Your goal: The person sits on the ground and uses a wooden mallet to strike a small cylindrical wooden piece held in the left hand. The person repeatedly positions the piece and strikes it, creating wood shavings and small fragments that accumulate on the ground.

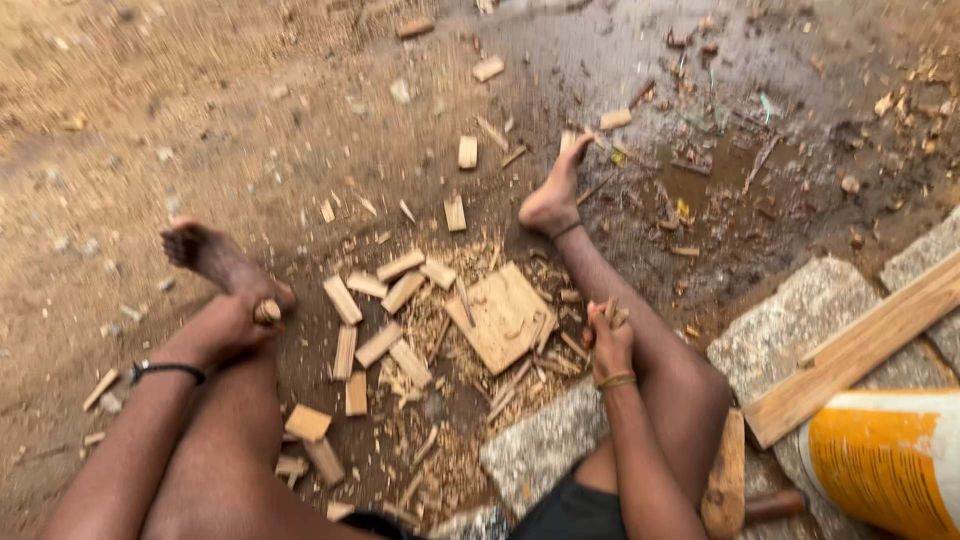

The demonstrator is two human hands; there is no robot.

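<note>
I sit on bare earth with both legs stretched out. My left hand (228,326) rests on my left shin near the ankle, closed around a small round wooden piece (267,311). My right hand (608,340) lies against my right leg, gripping a few thin wood slivers (610,312). Between my legs lie several short cut wood blocks (380,320) and a flat square wooden board (502,315) amid shavings.
Grey stone slabs (800,320) sit at right with a long plank (860,350) across them. A yellow-and-white sack (890,460) lies at the bottom right. A wooden handle (725,480) rests beside my right thigh. Wet, dark mud (720,170) is at the upper right.
</note>
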